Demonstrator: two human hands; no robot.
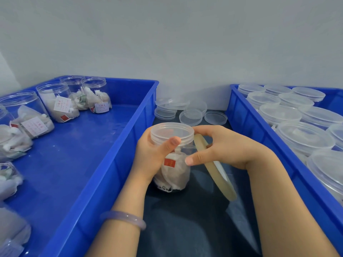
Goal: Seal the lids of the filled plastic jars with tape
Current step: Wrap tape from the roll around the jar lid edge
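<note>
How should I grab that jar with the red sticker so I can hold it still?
Probably wrap a hand round the clear round wall of the jar, just under the lid, coming from the left, as the left hand does. The jar stands upright, and the right hand with the tape roll crowds its right side.

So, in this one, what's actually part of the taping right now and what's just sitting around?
In use: jar gripped by the left hand; its lid; tape roll in the right hand.
Lying about: loose lids on the table; open filled jars in the left crate; lidded jars in the right crate.
</note>
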